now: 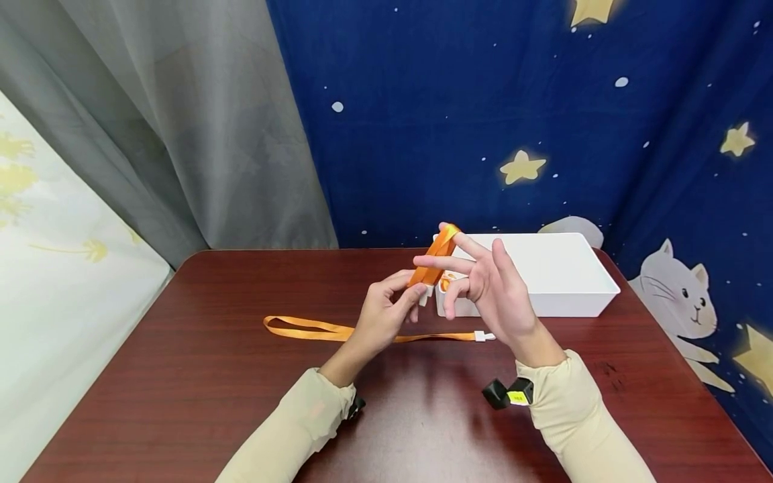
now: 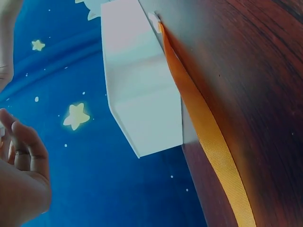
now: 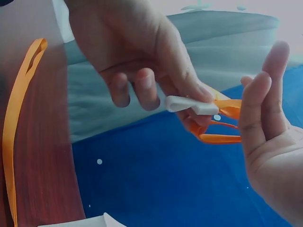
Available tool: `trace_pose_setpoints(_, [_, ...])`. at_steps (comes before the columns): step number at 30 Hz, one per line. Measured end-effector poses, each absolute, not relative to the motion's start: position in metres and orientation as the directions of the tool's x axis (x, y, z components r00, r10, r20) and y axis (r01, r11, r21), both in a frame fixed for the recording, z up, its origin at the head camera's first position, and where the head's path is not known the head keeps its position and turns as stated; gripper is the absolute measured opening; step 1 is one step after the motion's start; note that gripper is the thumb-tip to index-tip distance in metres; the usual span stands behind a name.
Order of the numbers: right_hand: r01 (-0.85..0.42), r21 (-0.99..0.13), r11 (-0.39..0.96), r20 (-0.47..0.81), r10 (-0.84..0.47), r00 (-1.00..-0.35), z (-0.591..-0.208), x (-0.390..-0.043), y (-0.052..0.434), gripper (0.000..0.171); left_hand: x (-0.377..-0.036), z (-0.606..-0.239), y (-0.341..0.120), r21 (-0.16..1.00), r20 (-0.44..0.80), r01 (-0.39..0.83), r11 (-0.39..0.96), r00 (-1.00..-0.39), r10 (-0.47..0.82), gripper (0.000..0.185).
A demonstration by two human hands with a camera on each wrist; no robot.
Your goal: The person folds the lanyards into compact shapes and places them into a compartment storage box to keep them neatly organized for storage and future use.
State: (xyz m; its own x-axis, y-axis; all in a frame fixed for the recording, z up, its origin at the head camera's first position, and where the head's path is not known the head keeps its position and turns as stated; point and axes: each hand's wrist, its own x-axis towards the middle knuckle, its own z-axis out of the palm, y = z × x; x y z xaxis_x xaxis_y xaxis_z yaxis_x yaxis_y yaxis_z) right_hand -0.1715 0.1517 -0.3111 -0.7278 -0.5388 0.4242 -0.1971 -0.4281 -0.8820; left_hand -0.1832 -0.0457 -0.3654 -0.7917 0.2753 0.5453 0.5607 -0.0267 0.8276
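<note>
My left hand (image 1: 386,305) pinches a folded orange lanyard (image 1: 430,265) between thumb and fingers, close to its white plastic clip (image 3: 189,105). The strap runs up from there and loops over a finger of my right hand (image 1: 498,288). That hand has its palm turned up, with fingers spread and thumb raised. In the left wrist view my left hand (image 2: 23,177) is only partly visible and the held strap is hidden. A second orange lanyard (image 1: 311,329) lies stretched out on the table below the hands, its white clip (image 1: 481,336) pointing right.
Behind the right hand stands a white box (image 1: 580,305) on the dark red wooden table (image 1: 211,376), near its back edge. A blue curtain (image 1: 410,134) with stars and a grey curtain (image 1: 241,134) hang behind the table.
</note>
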Motion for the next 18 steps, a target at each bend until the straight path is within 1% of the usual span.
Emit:
trace_pose_setpoints(5, [-0.23,-0.889,-0.395,0.427,-0.541,-0.725,-0.313,-0.17,0.151,0.069,-0.171,-0.348,-0.044,0.829,0.545,0.558,-0.023,-0.799,0.253,0.012])
trace_pose_setpoints(9, [-0.243,-0.885,-0.397,0.441,-0.55,-0.709,-0.315,-0.172,0.152,0.068,-0.169,-0.344,-0.044,0.847,0.52,0.532,-0.014,-0.821,0.236,0.012])
trace_pose_setpoints(13, [-0.262,-0.885,-0.385,0.446,-0.539,-0.714,-0.316,-0.172,0.151,0.068,-0.168,-0.343,-0.043,0.865,0.491,0.502,-0.008,-0.843,0.221,0.013])
trace_pose_setpoints(16, [-0.301,-0.882,-0.364,0.46,-0.519,-0.721,-0.318,-0.171,0.15,0.068,-0.167,-0.342,-0.043,0.869,0.484,0.495,-0.006,-0.849,0.212,0.014])
trace_pose_setpoints(18, [-0.353,-0.872,-0.338,0.485,-0.502,-0.717,-0.32,-0.171,0.149,0.067,-0.166,-0.341,-0.043,0.868,0.485,0.496,-0.002,-0.849,0.209,0.014])
